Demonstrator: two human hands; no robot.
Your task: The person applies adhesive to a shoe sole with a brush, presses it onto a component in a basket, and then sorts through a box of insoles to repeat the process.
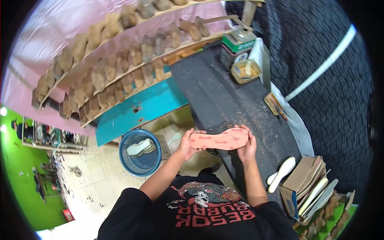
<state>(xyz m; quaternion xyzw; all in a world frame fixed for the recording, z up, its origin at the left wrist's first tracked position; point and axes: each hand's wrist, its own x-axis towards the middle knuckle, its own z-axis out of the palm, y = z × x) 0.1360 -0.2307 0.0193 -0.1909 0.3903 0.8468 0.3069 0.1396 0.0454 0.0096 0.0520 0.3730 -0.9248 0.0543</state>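
Observation:
A salmon-pink insole (218, 141) with red printed lettering lies level between my two hands, above the edge of the dark worktable (208, 94). My left hand (187, 147) grips its narrower end, thumb and fingers on opposite sides. At the wider end, my right hand (248, 149) holds the rim, with the thumb along the outer side and fingers at the far edge. The underside of the insole is hidden. Brown shavings (244, 123) are scattered on the tabletop just beyond it.
Wooden shoe lasts (99, 78) line the shelves. On the table are a brush (273, 104), a plastic tub (245, 73), a green tin (239, 41), cream soles (282, 172) and a box of sheets (289, 202). A blue basket (124, 160) with cream soles stands left. A person (26, 130) is far left.

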